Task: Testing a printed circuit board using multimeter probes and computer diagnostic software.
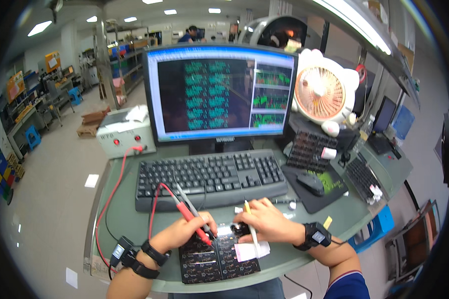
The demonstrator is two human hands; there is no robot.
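Note:
My left hand (pixel 182 233) is closed around a red test probe (pixel 186 213) and a grey-black test probe (pixel 185 195). Their tips point down at a black circuit board panel (pixel 199 267) on the bench. My right hand (pixel 270 223) is closed on a slim white pen-like stick (pixel 254 238) with a yellow upper end, tilted over the panel's right half. Beneath it, a white and pink paper slip (pixel 245 252) lies on the panel. Whether the probe tips touch the board I cannot tell.
Behind the panel is a black keyboard (pixel 209 174), then a monitor (pixel 219 94) showing a board layout. A white meter box (pixel 126 135) at left has a red lead (pixel 115 184) plugged in. To the right are a mouse (pixel 310 183), a dark rack (pixel 312 151) and a fan (pixel 320 92).

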